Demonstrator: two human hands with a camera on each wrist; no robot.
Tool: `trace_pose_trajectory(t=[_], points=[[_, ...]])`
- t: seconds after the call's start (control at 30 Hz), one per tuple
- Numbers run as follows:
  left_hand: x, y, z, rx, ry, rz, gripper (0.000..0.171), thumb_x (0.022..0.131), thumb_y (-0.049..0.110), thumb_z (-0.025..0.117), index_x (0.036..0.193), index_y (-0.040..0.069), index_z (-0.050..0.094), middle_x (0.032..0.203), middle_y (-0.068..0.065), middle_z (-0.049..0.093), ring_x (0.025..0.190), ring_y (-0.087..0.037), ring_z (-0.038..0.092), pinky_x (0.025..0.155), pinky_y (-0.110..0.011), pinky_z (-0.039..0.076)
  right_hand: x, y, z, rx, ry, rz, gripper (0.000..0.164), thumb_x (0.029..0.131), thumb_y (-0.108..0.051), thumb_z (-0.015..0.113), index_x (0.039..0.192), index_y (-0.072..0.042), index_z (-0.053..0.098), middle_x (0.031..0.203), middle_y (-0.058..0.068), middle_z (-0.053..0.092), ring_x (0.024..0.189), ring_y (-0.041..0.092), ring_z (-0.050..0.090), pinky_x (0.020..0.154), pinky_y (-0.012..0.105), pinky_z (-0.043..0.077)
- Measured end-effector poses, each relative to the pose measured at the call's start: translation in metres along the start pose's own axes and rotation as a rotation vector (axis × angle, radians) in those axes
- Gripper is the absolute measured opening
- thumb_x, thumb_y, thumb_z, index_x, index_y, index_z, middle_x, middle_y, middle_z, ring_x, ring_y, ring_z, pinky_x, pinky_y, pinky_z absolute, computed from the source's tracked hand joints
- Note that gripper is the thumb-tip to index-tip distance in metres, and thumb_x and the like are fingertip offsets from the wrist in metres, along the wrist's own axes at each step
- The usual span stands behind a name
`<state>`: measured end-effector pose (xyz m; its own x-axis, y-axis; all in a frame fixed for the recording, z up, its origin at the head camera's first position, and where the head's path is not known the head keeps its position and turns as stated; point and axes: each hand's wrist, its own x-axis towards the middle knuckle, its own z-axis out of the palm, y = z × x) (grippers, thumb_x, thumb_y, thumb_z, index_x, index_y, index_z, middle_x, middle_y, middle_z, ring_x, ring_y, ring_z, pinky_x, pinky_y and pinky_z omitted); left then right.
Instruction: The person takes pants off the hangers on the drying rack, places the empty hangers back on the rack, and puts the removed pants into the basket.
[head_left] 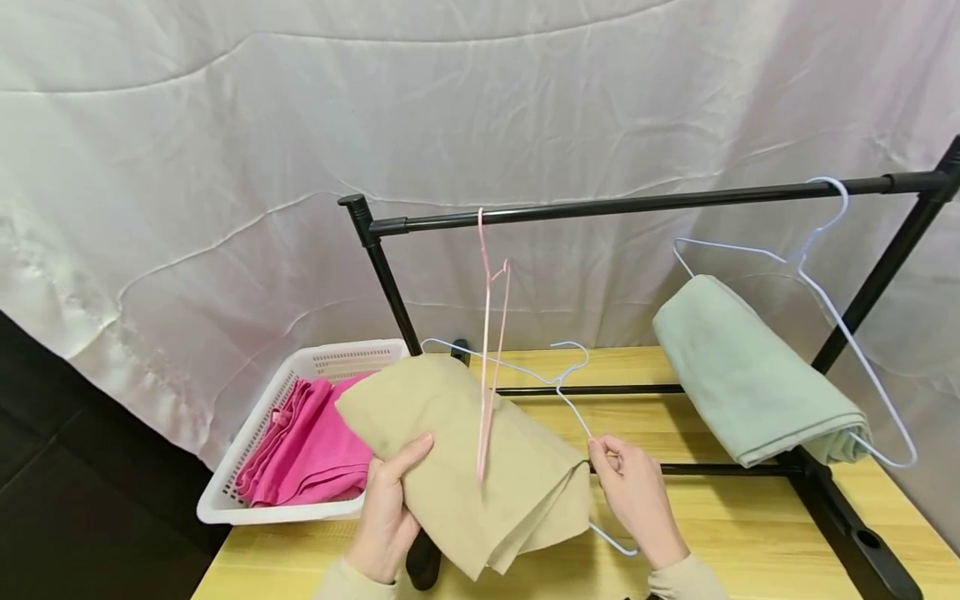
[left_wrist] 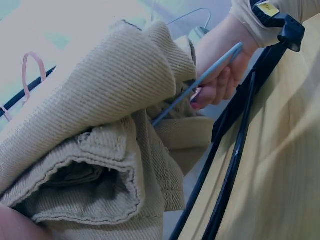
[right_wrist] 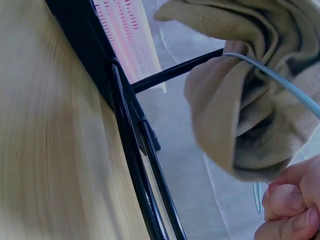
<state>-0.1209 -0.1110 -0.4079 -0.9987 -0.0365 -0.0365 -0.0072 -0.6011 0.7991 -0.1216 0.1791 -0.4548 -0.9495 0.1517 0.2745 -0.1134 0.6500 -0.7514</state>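
Note:
Folded beige trousers (head_left: 442,442) hang over a light blue hanger (head_left: 572,405), whose hook and shoulders rise behind them and whose lower corner sticks out at the right. My left hand (head_left: 386,508) grips the trousers at their left side, thumb on top and fingers hidden beneath. With thumb and fingertips, my right hand (head_left: 633,487) pinches the hanger's right arm beside the cloth. In the left wrist view, an open hem of the trousers (left_wrist: 100,80) faces the camera. The right wrist view shows the hanger wire (right_wrist: 285,82) passing across the folds.
A pink hanger (head_left: 484,333) hangs from the black rack's top bar (head_left: 622,207), in front of the beige trousers. Farther right, a light blue hanger (head_left: 832,308) carries a folded pale green garment (head_left: 750,367). A white basket (head_left: 213,500) with bright pink clothing (head_left: 322,450) stands left.

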Motion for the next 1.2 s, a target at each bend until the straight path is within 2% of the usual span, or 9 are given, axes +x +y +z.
trace_pose_trajectory(t=[0.17,0.27,0.53,0.73,0.97,1.2], points=[[-0.002,0.014,-0.001,0.042,-0.005,-0.016,0.027,0.092,0.004,0.067,0.115,0.012,0.056,0.099,0.002,0.072,0.091,-0.013,0.074,0.087,-0.033,0.060,0.000,0.003,0.002,-0.012,0.007,-0.008,0.039,0.104,-0.032,0.054,0.067,-0.020,0.054,0.048,-0.011,0.032,0.048,0.006,0.031,0.051,0.026,0.031],[-0.002,0.023,-0.001,0.102,-0.014,-0.016,0.029,0.092,0.004,0.067,0.117,0.012,0.055,0.101,0.002,0.071,0.091,-0.014,0.074,0.088,-0.034,0.059,0.000,0.003,0.002,-0.014,0.006,-0.016,0.039,0.104,-0.032,0.054,0.067,-0.021,0.054,0.048,-0.011,0.033,0.048,0.007,0.032,0.051,0.026,0.031],[-0.003,0.055,-0.003,0.372,-0.003,0.005,0.030,0.090,0.010,0.073,0.114,0.007,0.056,0.095,-0.001,0.074,0.085,-0.020,0.075,0.083,-0.040,0.061,-0.001,0.000,0.003,0.017,-0.007,-0.029,0.040,0.105,-0.033,0.052,0.067,-0.020,0.050,0.049,-0.013,0.030,0.048,0.004,0.029,0.050,0.025,0.030],[-0.002,0.076,0.000,0.551,-0.020,0.067,0.038,0.090,0.012,0.075,0.120,0.009,0.052,0.099,0.001,0.071,0.086,-0.018,0.074,0.081,-0.038,0.061,-0.002,-0.004,0.002,0.054,-0.026,-0.032,0.034,0.106,-0.033,0.050,0.076,-0.020,0.060,0.050,-0.012,0.033,0.048,0.003,0.030,0.050,0.025,0.032],[-0.003,0.092,0.001,0.618,0.000,0.136,0.040,0.089,0.008,0.075,0.122,0.011,0.052,0.100,0.003,0.069,0.085,-0.016,0.074,0.078,-0.037,0.062,-0.002,-0.008,0.002,0.062,-0.022,-0.036,0.031,0.106,-0.032,0.051,0.077,-0.023,0.061,0.054,-0.012,0.035,0.050,0.004,0.032,0.051,0.025,0.033],[-0.004,0.111,-0.003,0.676,-0.046,0.192,0.042,0.088,0.005,0.076,0.123,0.012,0.053,0.103,0.002,0.069,0.086,-0.016,0.073,0.076,-0.038,0.062,-0.002,-0.008,0.003,0.055,-0.021,-0.026,0.031,0.106,-0.032,0.051,0.079,-0.022,0.063,0.054,-0.011,0.035,0.050,0.005,0.032,0.052,0.026,0.033]])
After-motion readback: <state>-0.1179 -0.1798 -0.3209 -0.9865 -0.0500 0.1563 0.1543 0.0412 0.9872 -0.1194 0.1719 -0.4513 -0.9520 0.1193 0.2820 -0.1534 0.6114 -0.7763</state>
